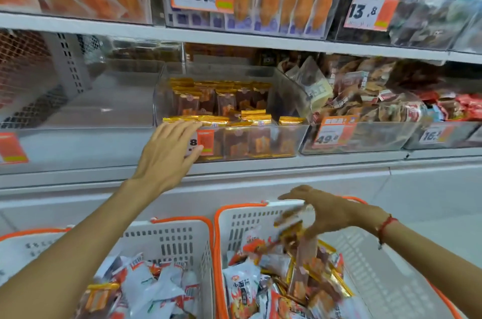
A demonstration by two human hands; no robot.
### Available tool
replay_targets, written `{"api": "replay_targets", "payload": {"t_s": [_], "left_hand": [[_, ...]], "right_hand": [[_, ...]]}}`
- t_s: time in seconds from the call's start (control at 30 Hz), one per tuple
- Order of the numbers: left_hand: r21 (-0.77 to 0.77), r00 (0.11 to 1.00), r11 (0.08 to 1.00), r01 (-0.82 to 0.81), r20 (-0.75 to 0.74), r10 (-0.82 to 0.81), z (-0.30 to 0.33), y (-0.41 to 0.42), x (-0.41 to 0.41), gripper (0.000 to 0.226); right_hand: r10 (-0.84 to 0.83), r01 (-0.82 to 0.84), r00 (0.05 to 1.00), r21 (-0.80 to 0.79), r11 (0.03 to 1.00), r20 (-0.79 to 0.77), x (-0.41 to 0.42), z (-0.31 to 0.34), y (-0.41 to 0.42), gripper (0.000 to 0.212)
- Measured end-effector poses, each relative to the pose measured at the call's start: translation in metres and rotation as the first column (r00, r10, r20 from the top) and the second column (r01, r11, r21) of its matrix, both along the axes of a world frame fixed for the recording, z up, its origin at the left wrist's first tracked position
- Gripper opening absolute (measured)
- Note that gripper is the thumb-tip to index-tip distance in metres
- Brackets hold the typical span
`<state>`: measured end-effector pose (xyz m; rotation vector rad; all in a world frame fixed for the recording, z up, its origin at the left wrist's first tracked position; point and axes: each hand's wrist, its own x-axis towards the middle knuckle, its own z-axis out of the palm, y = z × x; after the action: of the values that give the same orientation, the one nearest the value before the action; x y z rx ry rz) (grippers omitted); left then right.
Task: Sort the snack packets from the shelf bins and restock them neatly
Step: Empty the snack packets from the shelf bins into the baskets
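A clear shelf bin (287, 99) on the middle shelf holds rows of gold-edged brown snack packets (224, 102) standing upright. My left hand (169, 154) reaches up to the bin's front left corner, fingers straight, touching its front wall and the packet tops. My right hand (323, 211) hovers over the right white basket (245, 217) and pinches a few gold-edged packets (292, 219), which are blurred. That basket contains a loose heap of mixed packets (292, 279). A second white basket (172, 238) on the left has white and red packets (156, 284).
An empty clear bin (78, 115) stands left of the filled one. To the right are bins of mixed brown and red snacks (378, 102) with orange price tags (333, 133). The upper shelf (234, 37) carries orange sausage-like packs. A white ledge (287, 178) runs below.
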<state>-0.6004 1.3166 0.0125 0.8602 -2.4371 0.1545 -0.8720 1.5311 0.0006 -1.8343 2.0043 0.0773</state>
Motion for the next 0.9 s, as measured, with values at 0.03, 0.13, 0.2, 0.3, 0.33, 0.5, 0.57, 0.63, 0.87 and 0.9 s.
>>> {"api": "replay_targets", "payload": {"t_s": [0.03,0.13,0.2,0.3,0.33,0.5,0.57,0.63,0.87,0.9], "left_hand": [[0.005,0.999,1.000,0.005,-0.042,-0.004,0.002,-0.001,-0.001,0.048],[0.042,0.986,0.998,0.050,-0.160,-0.043,0.018,-0.005,-0.006,0.045],[0.096,0.976,0.989,0.112,-0.200,-0.091,0.036,-0.014,-0.017,0.035],[0.377,0.982,0.907,0.187,-0.051,-0.181,0.063,-0.033,-0.041,0.041],[0.483,0.971,0.857,0.177,0.056,-0.232,0.069,-0.042,-0.048,0.046],[0.765,0.853,0.636,0.102,0.262,-0.452,0.085,-0.078,-0.067,0.049],[0.812,0.827,0.583,0.033,0.306,-0.471,0.086,-0.091,-0.067,0.053],[0.805,0.804,0.593,-0.011,0.360,-0.474,0.081,-0.099,-0.067,0.053],[0.367,0.885,0.930,-0.015,0.439,-0.158,0.067,-0.085,-0.068,0.031],[0.307,0.910,0.952,-0.003,0.396,-0.125,0.066,-0.080,-0.067,0.033]], "right_hand": [[-0.017,0.017,1.000,-0.003,1.000,0.002,-0.004,-0.002,-0.004,0.086],[-0.076,0.088,0.995,-0.245,0.965,0.057,-0.003,0.022,-0.023,0.068],[-0.031,0.115,0.983,-0.483,0.868,0.178,0.002,0.048,-0.045,0.039],[0.112,0.043,0.974,-0.649,0.759,0.195,0.008,0.096,-0.086,0.018],[0.115,0.028,0.978,-0.652,0.758,0.176,0.004,0.105,-0.104,0.020],[-0.027,0.019,0.999,-0.178,0.984,-0.039,-0.012,0.122,-0.183,0.071],[-0.029,0.029,0.994,-0.010,1.000,-0.109,-0.013,0.122,-0.196,0.069],[0.005,0.004,0.994,0.076,0.997,-0.109,-0.015,0.112,-0.211,0.063],[0.052,-0.048,0.996,0.056,0.997,-0.068,-0.023,0.085,-0.216,0.064],[0.068,-0.068,0.996,0.002,0.998,-0.065,-0.022,0.087,-0.212,0.056]]}}
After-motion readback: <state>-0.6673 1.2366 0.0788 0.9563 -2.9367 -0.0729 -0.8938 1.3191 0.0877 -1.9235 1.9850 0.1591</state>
